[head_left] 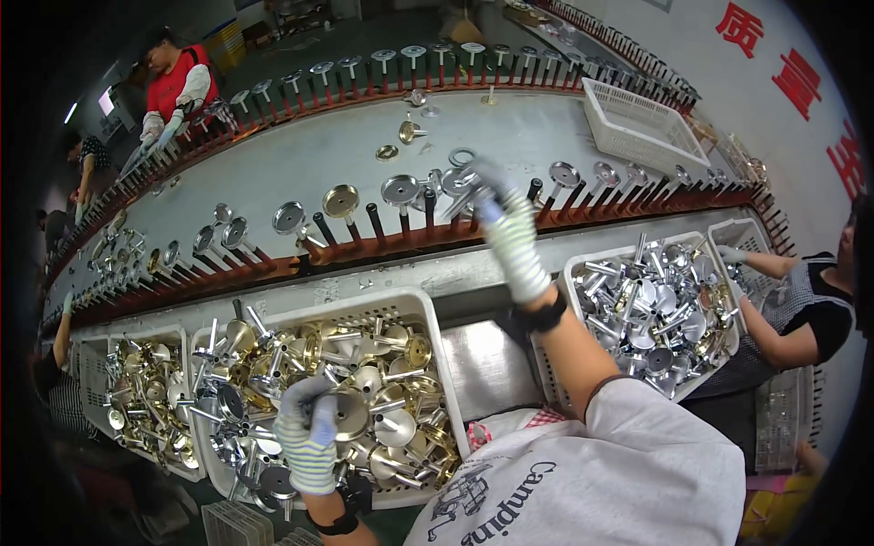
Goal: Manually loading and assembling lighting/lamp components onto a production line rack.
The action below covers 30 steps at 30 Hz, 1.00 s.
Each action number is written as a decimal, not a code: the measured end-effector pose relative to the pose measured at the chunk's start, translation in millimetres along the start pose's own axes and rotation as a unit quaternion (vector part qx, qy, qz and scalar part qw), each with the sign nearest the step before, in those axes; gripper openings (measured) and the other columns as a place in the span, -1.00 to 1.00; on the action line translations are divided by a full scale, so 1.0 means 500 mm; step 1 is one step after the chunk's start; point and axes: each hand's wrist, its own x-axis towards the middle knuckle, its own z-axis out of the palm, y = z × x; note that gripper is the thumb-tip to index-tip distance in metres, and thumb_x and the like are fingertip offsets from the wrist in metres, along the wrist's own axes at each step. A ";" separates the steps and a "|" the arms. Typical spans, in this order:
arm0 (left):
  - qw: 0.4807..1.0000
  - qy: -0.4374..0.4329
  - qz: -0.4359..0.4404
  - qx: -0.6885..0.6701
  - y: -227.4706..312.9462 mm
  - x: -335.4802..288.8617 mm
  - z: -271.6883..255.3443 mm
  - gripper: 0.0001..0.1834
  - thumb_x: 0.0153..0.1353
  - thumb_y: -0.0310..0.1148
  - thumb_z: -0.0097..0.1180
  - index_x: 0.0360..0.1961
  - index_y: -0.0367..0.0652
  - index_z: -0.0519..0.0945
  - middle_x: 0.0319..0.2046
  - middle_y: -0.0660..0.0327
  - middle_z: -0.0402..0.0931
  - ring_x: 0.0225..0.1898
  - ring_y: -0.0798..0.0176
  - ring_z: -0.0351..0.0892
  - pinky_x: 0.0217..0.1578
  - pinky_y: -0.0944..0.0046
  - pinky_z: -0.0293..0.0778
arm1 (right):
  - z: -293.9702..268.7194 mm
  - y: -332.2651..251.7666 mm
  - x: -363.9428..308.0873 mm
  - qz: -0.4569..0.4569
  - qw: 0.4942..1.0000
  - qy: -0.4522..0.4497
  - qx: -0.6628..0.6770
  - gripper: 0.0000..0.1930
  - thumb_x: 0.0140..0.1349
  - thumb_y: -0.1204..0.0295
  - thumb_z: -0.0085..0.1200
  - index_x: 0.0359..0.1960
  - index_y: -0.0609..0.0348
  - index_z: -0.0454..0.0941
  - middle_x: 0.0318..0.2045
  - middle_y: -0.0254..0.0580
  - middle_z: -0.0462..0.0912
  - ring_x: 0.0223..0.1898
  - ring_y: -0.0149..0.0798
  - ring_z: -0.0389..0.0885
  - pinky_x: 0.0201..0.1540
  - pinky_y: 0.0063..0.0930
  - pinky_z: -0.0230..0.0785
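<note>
Left hand sunk among gold-toned parts, right hand blurred at the rod rail

The left hand [308, 432], in a striped glove, is lowered into the white basket [440, 341] of gold-toned and silver stemmed parts; its fingers are partly curled beside the rim of a dull gold disc [351, 414], though whether the disc is gripped or merely touched cannot be told. The right hand [501, 205] is stretched over the rail [391, 246], just beside a silver disc [453, 182]; it is blurred, so how far its fingers are closed, and on what, cannot be told.

Discs are seated on several upright black rods [374, 223], seemingly so that each is kept apart with its face exposed; the heaped basket is placed between body and rail, presumably for short reach, and silver parts are gathered in a second basket [571, 278] at the right.

Beyond the rail a grey tabletop [300, 136] is strewn with a few loose pieces; a white crate [642, 136] is set at its far right; the surface is bordered by further rods; a co-worker in a red vest [187, 82] is seen far left, another co-worker [801, 309] at the right; the pale wall [655, 32] is marked with red characters.
</note>
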 end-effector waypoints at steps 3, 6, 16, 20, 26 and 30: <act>0.998 0.033 -0.024 -0.041 -0.003 -0.018 -0.020 -0.80 0.07 -0.54 0.07 -0.22 -0.23 0.49 -0.40 0.27 0.50 -0.38 0.48 0.45 -0.30 0.48 0.42 | -0.113 0.091 0.105 -0.151 0.951 0.038 -0.268 -0.63 0.00 0.62 0.03 -0.09 0.09 0.52 -0.03 -0.15 0.49 -0.09 -0.17 0.50 -0.05 -0.37 0.37; 0.991 0.093 -0.051 -0.084 -0.016 -0.033 -0.028 -0.79 0.10 -0.56 0.04 -0.20 -0.26 0.47 -0.40 0.30 0.47 -0.39 0.51 0.42 -0.31 0.52 0.39 | -0.142 0.122 0.128 -0.166 0.884 -0.003 -0.436 -0.57 -0.09 0.65 0.03 -0.12 0.01 0.52 0.01 -0.08 0.45 -0.06 0.02 0.45 0.03 -0.28 0.32; 0.969 0.090 -0.144 -0.179 0.014 -0.050 -0.025 -0.62 0.10 -0.50 0.06 -0.01 -0.22 0.36 -0.25 0.14 0.43 -0.35 0.43 0.42 -0.42 0.53 0.37 | -0.022 0.081 0.115 -0.182 0.779 -0.255 -0.544 -0.51 -0.05 0.51 0.10 0.01 -0.01 0.40 0.08 -0.12 0.37 -0.03 0.08 0.43 -0.01 -0.18 0.33; 0.975 -0.032 -0.138 -0.172 -0.001 -0.035 -0.004 -0.57 0.11 -0.57 0.01 0.05 -0.22 0.32 -0.11 0.16 0.40 -0.11 0.34 0.40 -0.08 0.36 0.35 | -0.009 0.032 0.099 -0.141 0.720 -0.273 -0.623 -0.49 -0.06 0.29 0.14 0.02 -0.09 0.36 0.10 -0.19 0.31 0.13 -0.01 0.27 0.08 -0.05 0.19; 0.967 -0.063 -0.090 -0.231 -0.002 -0.047 0.008 -0.51 0.09 -0.63 -0.02 0.09 -0.18 0.30 -0.10 0.20 0.39 -0.05 0.34 0.39 0.01 0.35 0.32 | 0.059 -0.005 0.004 -0.186 0.790 -0.372 -0.450 -0.39 -0.05 0.12 0.15 0.08 0.02 0.33 0.10 -0.03 0.32 0.12 0.09 0.25 0.16 -0.07 0.07; 0.954 -0.041 -0.093 -0.281 0.007 -0.039 0.003 -0.53 0.10 -0.64 -0.03 0.08 -0.19 0.31 -0.08 0.19 0.40 -0.03 0.33 0.39 0.02 0.33 0.32 | 0.140 -0.146 -0.139 0.060 0.752 -0.656 -0.025 -0.24 0.04 0.12 0.15 0.20 0.25 0.14 0.17 0.03 0.25 0.24 -0.07 0.14 0.26 -0.28 -0.02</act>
